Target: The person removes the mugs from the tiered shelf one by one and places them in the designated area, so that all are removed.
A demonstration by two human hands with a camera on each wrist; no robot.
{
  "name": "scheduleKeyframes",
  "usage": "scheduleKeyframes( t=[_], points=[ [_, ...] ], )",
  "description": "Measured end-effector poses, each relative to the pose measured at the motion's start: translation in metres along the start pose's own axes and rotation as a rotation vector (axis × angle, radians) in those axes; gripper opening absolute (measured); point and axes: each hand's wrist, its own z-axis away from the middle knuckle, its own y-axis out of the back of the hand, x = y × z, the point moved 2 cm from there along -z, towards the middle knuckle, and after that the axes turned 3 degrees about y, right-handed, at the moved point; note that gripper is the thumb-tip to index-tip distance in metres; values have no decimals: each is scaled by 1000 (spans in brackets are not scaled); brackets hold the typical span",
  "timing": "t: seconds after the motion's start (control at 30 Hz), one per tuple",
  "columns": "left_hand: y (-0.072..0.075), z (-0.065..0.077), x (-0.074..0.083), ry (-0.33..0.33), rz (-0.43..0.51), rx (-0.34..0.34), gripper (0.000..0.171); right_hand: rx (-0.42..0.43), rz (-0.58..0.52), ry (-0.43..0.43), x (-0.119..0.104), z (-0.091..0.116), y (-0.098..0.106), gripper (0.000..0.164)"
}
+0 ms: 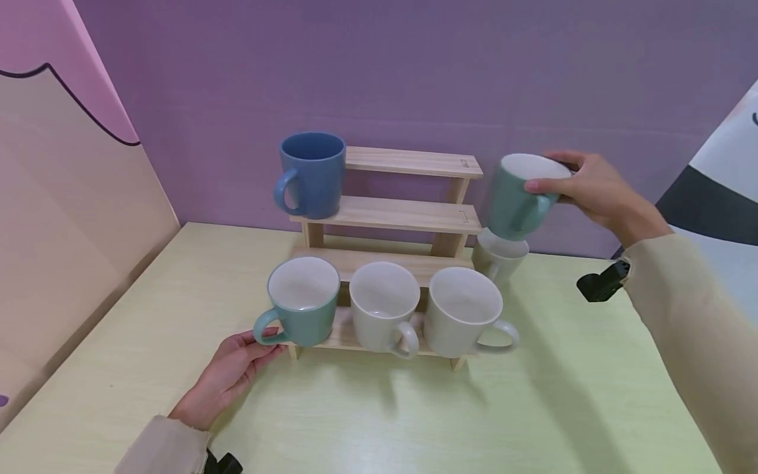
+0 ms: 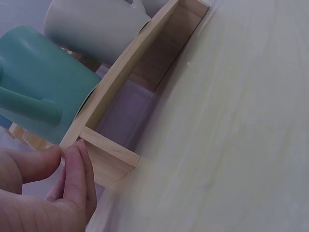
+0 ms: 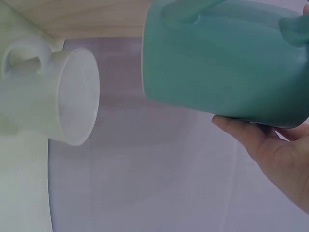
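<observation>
On the right, my right hand (image 1: 598,187) grips a teal mug (image 1: 515,204) with a white inside near its rim, thumb on the near side. That mug is raised above a white mug (image 1: 494,257) standing on the table behind the rack. My left hand (image 1: 231,368) pinches the left end of the lowest board of a wooden stepped rack (image 2: 108,99) between thumb and fingers. Right above those fingertips, another teal mug (image 1: 304,309) sits on that board, its handle toward the left. Two white mugs (image 1: 385,309) stand beside it in the same row.
A blue mug (image 1: 314,174) stands at the left of the rack's upper steps. Bare boards (image 1: 408,214) run to its right. The rack rests on a pale wooden table (image 1: 379,421), with a purple backdrop (image 1: 403,72) behind and a beige panel (image 1: 71,197) on the left.
</observation>
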Motion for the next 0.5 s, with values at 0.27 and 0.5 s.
scheduleKeyframes(
  t=[0.27, 0.5],
  points=[
    [-1, 1, 1, -4, 8, 0, 25, 9, 46, -19, 16, 1, 10, 77],
    [-4, 2, 0, -5, 1, 0, 36, 23, 117, -32, 31, 5, 20, 77]
  ],
)
